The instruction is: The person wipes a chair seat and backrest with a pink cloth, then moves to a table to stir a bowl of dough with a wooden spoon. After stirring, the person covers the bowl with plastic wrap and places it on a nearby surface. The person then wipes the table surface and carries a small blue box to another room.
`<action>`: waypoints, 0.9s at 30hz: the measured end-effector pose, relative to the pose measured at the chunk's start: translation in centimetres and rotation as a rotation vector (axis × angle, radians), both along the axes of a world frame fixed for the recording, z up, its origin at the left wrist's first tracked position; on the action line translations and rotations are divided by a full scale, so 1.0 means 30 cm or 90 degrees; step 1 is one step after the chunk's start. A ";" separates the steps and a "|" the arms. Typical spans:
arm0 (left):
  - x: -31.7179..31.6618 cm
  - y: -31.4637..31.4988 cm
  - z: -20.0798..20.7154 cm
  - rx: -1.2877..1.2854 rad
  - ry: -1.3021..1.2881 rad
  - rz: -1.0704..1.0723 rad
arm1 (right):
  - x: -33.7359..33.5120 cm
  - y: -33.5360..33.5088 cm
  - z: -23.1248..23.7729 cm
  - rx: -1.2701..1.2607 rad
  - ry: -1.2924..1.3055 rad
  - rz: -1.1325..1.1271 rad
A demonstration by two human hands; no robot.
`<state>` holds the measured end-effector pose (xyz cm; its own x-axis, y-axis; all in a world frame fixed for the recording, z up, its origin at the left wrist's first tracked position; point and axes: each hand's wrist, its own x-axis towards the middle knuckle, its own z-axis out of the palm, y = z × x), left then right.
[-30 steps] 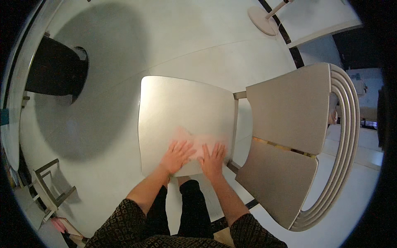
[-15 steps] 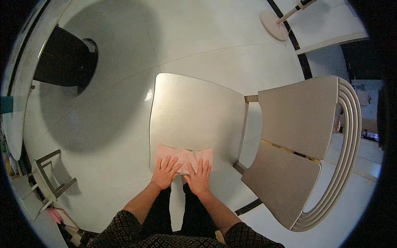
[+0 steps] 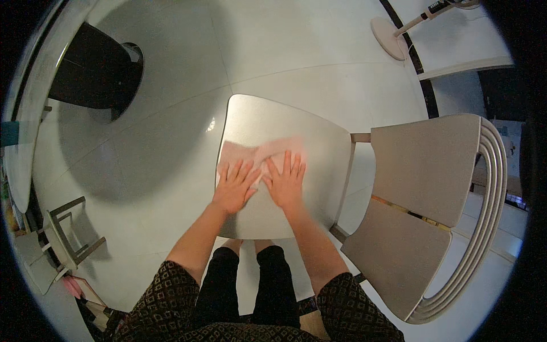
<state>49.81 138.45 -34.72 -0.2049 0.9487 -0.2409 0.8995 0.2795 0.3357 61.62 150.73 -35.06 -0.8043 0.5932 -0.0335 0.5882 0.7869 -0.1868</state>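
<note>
A pink cloth (image 3: 259,153) lies spread across the beige seat (image 3: 285,117) of a chair, its far edge slightly rumpled and blurred. My left hand (image 3: 233,188) rests flat on the left part of the cloth, fingers spread. Beside it, my right hand (image 3: 286,181) presses on the cloth's right part with fingers stretched forward. Both palms lie over the seat, with the thumbs pointing toward each other. The chair's slatted backrest (image 3: 424,171) stands to the right, ending in a curved ribbed rail.
At the far left a dark pedestal (image 3: 94,71) stands under a glossy table edge (image 3: 54,62). A small step-like frame (image 3: 74,233) is at the lower left. The pale round base of a stand fan (image 3: 389,39) sits at the far right on the tiled floor (image 3: 285,34).
Both hands have slid the pink cloth forward, from the seat's near edge to about its middle. The arms are now more stretched out, and the view has shifted slightly.
</note>
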 end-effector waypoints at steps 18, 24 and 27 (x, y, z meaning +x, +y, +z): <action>-0.208 0.207 -0.020 0.038 0.016 0.019 | -0.170 0.203 -0.051 0.034 0.015 -0.031; -0.107 0.155 -0.019 0.026 0.064 0.080 | -0.120 0.082 -0.018 0.002 0.005 -0.025; 0.001 0.047 -0.007 0.012 0.013 0.087 | -0.018 -0.019 0.017 -0.064 -0.005 0.003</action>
<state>49.84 139.85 -34.94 -0.3368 0.9159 -0.2184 0.8604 0.3936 0.3239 61.07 150.16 -34.56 -0.8065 0.5830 -0.0983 0.5863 0.7672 -0.2603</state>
